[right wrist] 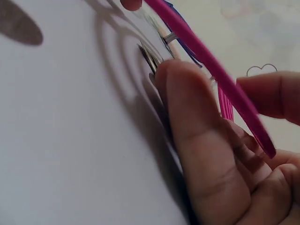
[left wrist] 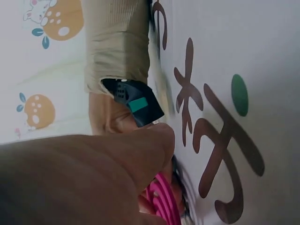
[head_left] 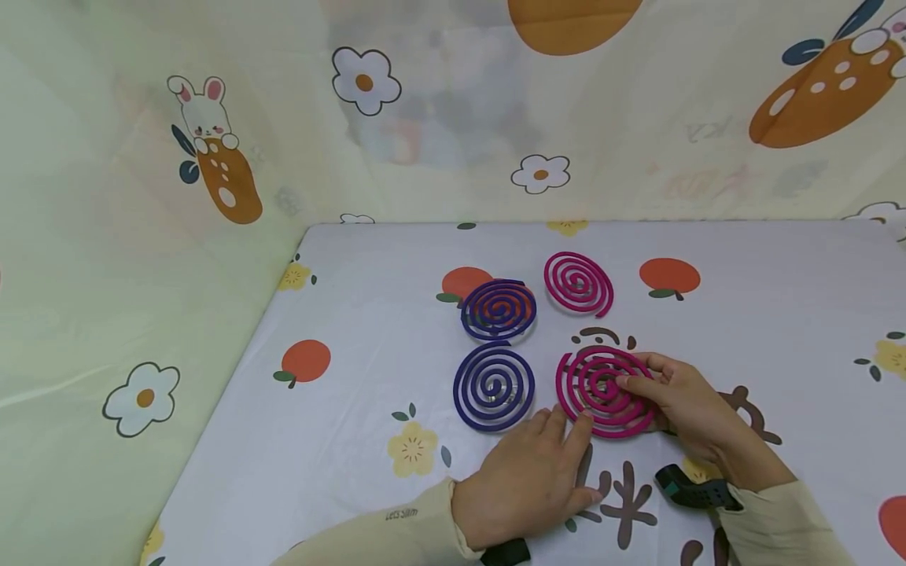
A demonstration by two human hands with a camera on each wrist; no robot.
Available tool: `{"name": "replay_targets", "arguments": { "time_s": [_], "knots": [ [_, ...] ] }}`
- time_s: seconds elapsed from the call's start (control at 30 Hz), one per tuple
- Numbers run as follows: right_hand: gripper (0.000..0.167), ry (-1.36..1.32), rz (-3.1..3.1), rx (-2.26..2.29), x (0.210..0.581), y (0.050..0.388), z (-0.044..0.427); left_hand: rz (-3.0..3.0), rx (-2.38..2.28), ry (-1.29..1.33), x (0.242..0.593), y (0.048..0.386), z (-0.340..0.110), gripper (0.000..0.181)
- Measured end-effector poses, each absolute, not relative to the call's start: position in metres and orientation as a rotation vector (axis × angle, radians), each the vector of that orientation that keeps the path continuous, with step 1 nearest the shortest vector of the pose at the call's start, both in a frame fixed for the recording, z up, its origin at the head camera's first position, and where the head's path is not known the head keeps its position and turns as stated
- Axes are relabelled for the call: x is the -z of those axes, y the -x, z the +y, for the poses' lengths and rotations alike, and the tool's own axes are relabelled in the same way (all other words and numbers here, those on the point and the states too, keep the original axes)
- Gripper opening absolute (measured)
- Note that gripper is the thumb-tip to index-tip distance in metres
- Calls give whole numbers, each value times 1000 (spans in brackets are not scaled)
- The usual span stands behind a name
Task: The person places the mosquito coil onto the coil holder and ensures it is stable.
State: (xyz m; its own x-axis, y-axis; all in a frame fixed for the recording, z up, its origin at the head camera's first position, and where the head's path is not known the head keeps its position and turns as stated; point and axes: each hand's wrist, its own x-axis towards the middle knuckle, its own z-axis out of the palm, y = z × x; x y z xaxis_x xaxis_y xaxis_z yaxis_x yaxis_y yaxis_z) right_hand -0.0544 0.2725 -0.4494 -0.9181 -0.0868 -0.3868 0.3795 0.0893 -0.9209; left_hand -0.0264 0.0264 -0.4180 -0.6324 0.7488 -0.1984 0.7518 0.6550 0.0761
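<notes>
A pink mosquito coil [head_left: 602, 385] is pinched at its right side by my right hand [head_left: 690, 409]. In the right wrist view the coil [right wrist: 215, 70] is edge-on and tilted, raised off the cloth, with small metal pieces beneath it. My left hand [head_left: 524, 483] lies palm down in front, fingers extended, fingertips at the coil's lower left edge. Left of that coil is a dark blue mosquito coil [head_left: 494, 387]. Behind are another dark blue coil [head_left: 499, 310] and another pink coil [head_left: 578, 283]. In the left wrist view, the left hand partly hides the pink coil [left wrist: 164, 201].
A white tablecloth [head_left: 354, 283] printed with fruit, flowers and brown characters covers the table. Patterned cloth walls [head_left: 439, 118] stand behind and to the left. A dark band with a green patch [head_left: 697, 489] is on the right wrist.
</notes>
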Motion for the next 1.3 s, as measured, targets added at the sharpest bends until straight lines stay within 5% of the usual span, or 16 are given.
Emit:
{"name": "replay_targets", "arguments": {
  "time_s": [0.43,1.3],
  "knots": [
    [51,-282,2071,1887,450,63,267,2714,101,-1166,426,25,29,87],
    [63,-200,2124,1954,451,76,263,2729,80,-1079,435,31,40,90]
  ]
}}
